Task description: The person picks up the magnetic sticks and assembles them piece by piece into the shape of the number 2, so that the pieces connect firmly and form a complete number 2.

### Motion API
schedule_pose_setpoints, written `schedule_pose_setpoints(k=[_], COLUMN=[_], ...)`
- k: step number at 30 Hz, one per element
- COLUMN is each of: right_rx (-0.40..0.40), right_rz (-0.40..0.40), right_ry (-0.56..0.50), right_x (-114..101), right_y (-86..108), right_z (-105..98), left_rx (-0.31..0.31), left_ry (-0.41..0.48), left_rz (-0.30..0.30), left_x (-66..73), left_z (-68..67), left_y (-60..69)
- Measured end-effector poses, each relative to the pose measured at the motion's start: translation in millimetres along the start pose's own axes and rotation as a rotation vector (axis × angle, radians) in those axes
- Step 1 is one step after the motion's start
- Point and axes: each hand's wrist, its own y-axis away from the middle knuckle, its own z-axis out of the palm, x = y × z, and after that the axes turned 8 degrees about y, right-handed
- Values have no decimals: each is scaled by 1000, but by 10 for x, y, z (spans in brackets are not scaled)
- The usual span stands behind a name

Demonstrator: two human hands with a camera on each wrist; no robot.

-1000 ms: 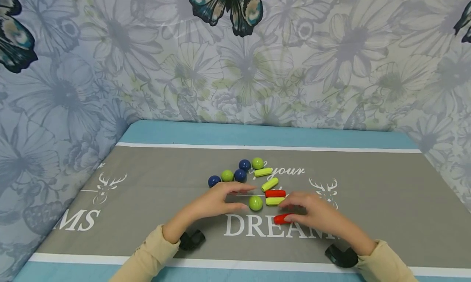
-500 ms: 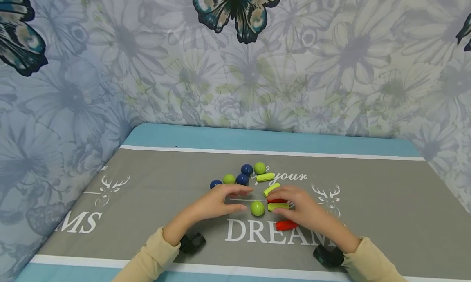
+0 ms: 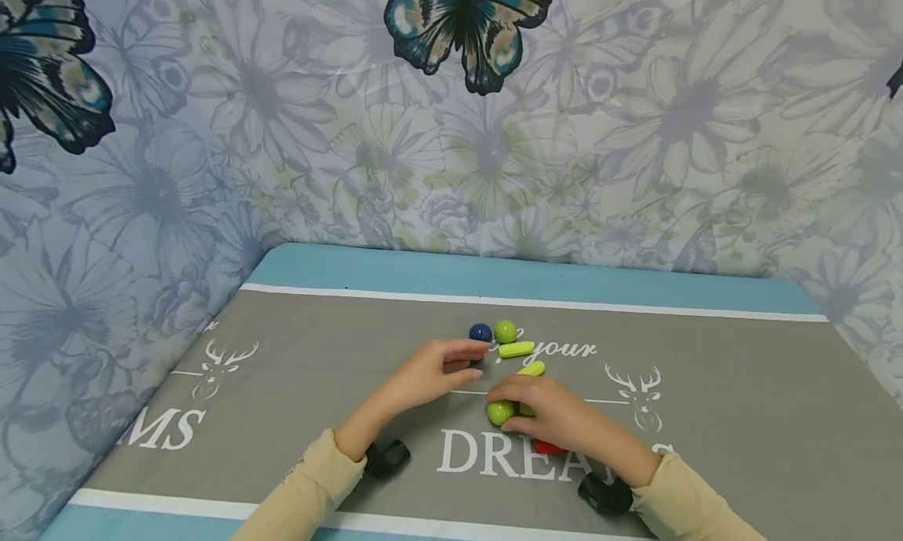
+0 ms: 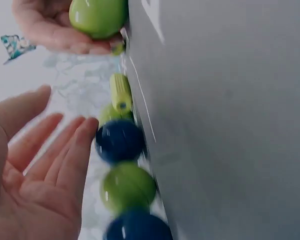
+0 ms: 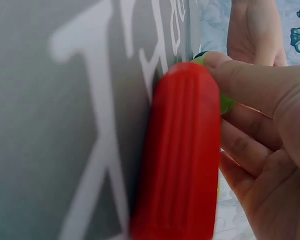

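My right hand holds a lime-green ball between thumb and fingers, low over the grey mat. A ribbed red cylinder lies beneath that hand's wrist, partly covered in the head view. My left hand is a little to the left, holding nothing, its fingers extended beside the ball row. In the left wrist view a blue ball sits near its fingertips, with another green ball and a second blue ball lined up after it. The head view mostly hides this row behind the left hand.
Farther back lie a blue ball, a green ball and yellow-green cylinders. The grey printed mat covers a blue table. A flowered wall rises behind it.
My right hand has left the red cylinder, passed over the yellow-green one and moved left to the lime-green ball. The left hand has shifted slightly forward, covering more balls.
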Motion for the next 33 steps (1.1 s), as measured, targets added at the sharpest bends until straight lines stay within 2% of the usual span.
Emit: schedule_pose_setpoints(k=[4, 9, 13, 23, 33], right_rx=[20, 28, 20, 30, 35], right_rz=[-12, -19, -7, 1, 0], right_ry=[6, 9, -6, -15, -29], right_x=[-2, -11, -11, 4, -4], right_y=[5, 16, 22, 38, 40], right_z=[19, 21, 23, 20, -21], left_rx=[74, 142, 139, 69, 50], left_ry=[-88, -352, -509, -675, -763], left_rz=[-20, 30, 44, -25, -28], left_x=[25, 8, -34, -32, -9], left_z=[113, 194, 211, 243, 307], left_y=[-149, -313, -402, -543, -664])
